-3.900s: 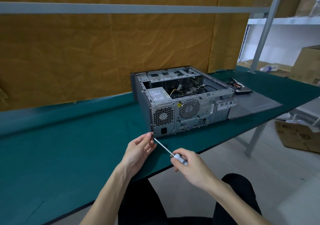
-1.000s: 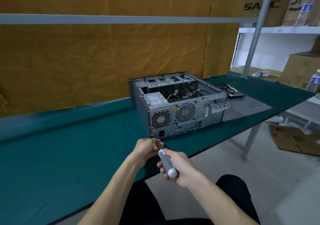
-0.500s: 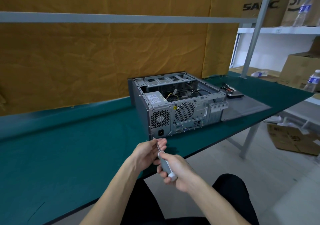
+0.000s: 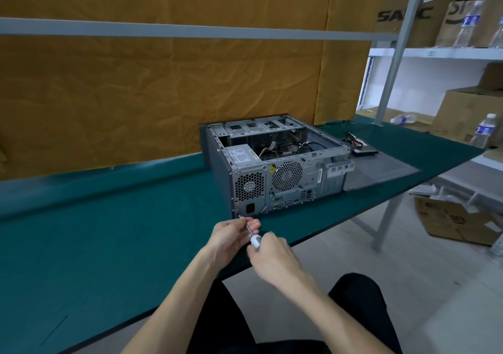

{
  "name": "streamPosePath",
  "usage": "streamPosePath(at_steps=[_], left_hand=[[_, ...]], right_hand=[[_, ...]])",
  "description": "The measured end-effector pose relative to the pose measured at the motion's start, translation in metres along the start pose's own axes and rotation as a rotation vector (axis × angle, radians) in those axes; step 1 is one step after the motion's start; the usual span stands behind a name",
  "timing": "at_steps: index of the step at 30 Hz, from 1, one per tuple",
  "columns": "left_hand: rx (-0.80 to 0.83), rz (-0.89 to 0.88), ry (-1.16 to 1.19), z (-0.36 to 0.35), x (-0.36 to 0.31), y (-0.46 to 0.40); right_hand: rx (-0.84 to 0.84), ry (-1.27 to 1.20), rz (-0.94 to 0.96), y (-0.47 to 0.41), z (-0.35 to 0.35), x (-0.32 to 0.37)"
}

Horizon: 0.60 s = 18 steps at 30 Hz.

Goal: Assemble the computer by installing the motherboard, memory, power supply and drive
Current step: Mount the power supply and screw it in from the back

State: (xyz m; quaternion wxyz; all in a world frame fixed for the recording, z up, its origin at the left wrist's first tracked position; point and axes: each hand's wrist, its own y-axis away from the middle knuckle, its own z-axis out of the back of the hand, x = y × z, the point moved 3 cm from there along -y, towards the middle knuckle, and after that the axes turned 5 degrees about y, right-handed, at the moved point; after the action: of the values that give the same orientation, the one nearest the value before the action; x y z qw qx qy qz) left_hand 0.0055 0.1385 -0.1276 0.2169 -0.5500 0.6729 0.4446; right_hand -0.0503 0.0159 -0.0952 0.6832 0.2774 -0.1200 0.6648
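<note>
An open grey computer case [image 4: 275, 163] lies on the green table [image 4: 109, 239], rear panel facing me. The power supply [image 4: 241, 157] sits inside at the left rear, with cables and drive bays behind it. My right hand [image 4: 273, 255] grips the white-and-grey handle of a screwdriver [image 4: 253, 235]. Its thin shaft points up-left toward the case's lower left rear corner. My left hand [image 4: 231, 235] pinches the shaft near its tip, just below that corner. A drive [image 4: 364, 151] with cables lies on the table right of the case.
The grey side panel [image 4: 381, 168] lies flat right of the case. Shelves at the right hold cardboard boxes [image 4: 471, 114] and water bottles [image 4: 484, 130]. Another box [image 4: 457, 217] sits on the floor under the table. A yellow cloth hangs behind the table.
My right hand turned the screwdriver from handle-toward-me to shaft pointing at the case's lower left rear corner. Both hands rose slightly toward the case.
</note>
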Motion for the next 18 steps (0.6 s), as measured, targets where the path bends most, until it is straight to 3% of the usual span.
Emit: streamPosePath(at_steps=[2, 3, 7, 8, 10, 12, 13, 14, 15, 17, 18], left_hand=[[-0.010, -0.025, -0.017, 0.000, 0.003, -0.002], [-0.008, -0.038, -0.009, 0.000, 0.003, -0.002], [0.032, -0.066, -0.016, 0.003, 0.002, 0.001], [0.042, -0.066, -0.004, 0.004, 0.002, 0.001], [0.055, -0.063, 0.031, 0.004, 0.002, 0.003], [0.067, -0.066, 0.031, 0.002, 0.002, 0.004], [0.071, -0.069, 0.029, 0.002, 0.002, 0.004], [0.074, -0.067, 0.037, 0.004, 0.003, 0.004], [0.076, -0.065, 0.055, 0.005, 0.003, 0.004], [0.088, -0.064, 0.074, 0.011, 0.002, 0.005], [0.094, -0.063, 0.081, 0.013, 0.002, 0.004]], right_hand=[[-0.140, 0.142, 0.063, 0.000, 0.000, 0.006], [-0.106, 0.026, 0.063, 0.001, -0.002, 0.009], [0.344, -1.011, -0.242, -0.004, -0.010, 0.005], [0.369, -1.085, -0.255, -0.005, -0.011, 0.002], [0.276, -0.766, -0.171, -0.004, -0.008, 0.000], [0.005, -0.152, -0.037, -0.007, -0.008, -0.004], [-0.098, 0.017, -0.005, -0.006, -0.006, 0.000], [-0.120, 0.026, -0.004, -0.004, -0.007, 0.003], [-0.053, -0.179, -0.030, -0.006, -0.010, 0.004], [0.258, -0.791, -0.208, -0.010, -0.014, 0.005], [0.354, -0.982, -0.269, -0.008, -0.013, 0.004]])
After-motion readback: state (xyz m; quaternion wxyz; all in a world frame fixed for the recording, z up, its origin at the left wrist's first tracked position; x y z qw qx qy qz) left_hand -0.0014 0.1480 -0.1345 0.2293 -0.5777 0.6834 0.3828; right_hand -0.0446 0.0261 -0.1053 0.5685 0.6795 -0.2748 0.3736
